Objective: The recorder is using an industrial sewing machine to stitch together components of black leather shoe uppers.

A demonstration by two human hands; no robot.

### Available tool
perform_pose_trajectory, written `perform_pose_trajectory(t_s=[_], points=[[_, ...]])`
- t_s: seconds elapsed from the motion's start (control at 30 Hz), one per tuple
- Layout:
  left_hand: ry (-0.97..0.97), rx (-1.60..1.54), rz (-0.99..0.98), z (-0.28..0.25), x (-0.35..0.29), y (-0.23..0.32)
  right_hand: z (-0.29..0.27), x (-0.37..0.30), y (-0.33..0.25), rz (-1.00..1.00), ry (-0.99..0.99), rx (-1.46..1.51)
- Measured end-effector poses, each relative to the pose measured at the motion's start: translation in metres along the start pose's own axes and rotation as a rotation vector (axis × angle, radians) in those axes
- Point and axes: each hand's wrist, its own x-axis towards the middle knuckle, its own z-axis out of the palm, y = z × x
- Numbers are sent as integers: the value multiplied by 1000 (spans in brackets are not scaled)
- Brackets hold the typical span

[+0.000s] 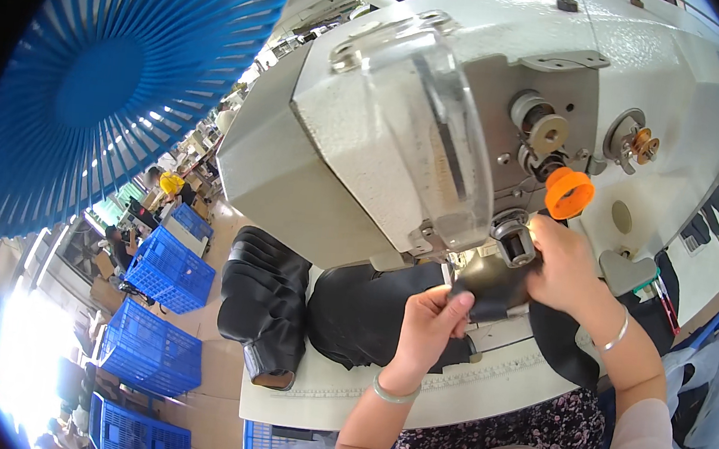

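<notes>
A shiny black leather-like piece point(492, 282) is stretched between my two hands under the head of a white sewing machine point(341, 149). Thumb and fingers of my left hand point(429, 331) pinch its near left edge. My right hand point(565, 266) grips the piece's right side, its fingertips partly hidden behind a metal machine part. Just above that hand sits an orange knob point(569, 193). The needle area is mostly covered by the machine's head and clear guard point(433, 136). More black pieces point(377, 313) lie on the machine bed to the left of my left hand.
A stack of folded black pieces point(264, 298) rests at the table's left edge. Scissors or snips with red handles point(667, 306) lie on the right. A blue fan point(105, 79) fills the upper left. Blue crates point(153, 347) stand on the floor; people sit farther back.
</notes>
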Motion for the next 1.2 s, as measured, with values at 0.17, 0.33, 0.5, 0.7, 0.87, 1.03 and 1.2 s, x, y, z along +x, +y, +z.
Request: perform_pose_trajectory(t_s=[0.17, 0.33, 0.5, 0.7, 0.87, 1.03, 1.2], points=[[-158, -9, 8, 1, -2, -8, -24, -24, -19, 29, -135, -224], [-132, 165, 18, -2, -5, -20, 0, -36, -15, -464, -21, 2], [180, 201, 228, -23, -19, -10, 4, -56, -9, -232, -88, 283], [75, 498, 544, -5, -29, -14, 13, -61, -20, -240, -67, 263], [215, 670, 722, -13, -29, -9, 12, -62, -21, -268, -49, 185], [131, 721, 703, -21, -31, -3, 11, -64, -19, -273, -45, 201], [77, 700, 599, -8, -28, -16, 15, -68, -28, -306, -43, 186]])
